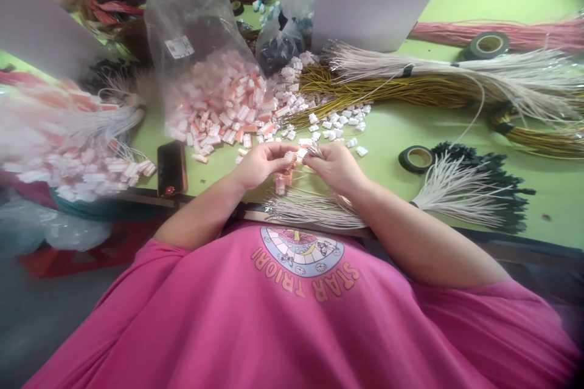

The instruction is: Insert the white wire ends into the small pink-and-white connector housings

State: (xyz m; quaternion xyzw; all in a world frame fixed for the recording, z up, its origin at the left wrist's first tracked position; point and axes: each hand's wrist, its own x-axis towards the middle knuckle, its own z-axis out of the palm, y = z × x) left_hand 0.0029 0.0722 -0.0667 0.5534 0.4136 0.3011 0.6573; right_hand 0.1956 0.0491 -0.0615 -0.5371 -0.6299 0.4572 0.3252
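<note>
- Pinching a small white connector (pixel 300 155), your left hand (pixel 262 166) has its thumb and forefinger brought together, in front of your shirt.
- Your right hand (pixel 340 169) grasps a bunch of wire ends (pixel 314 149) right beside that connector; whether any wire sits inside it, I cannot tell.
- Orange-and-white pieces (pixel 281 183) show just below your left fingers.
- White wires (pixel 314 211) lie along the table edge beneath your hands.
- Beyond them, a connector pile (pixel 223 106) lies at a clear bag (pixel 194 9); a phone (pixel 171 164) is leftward.
</note>
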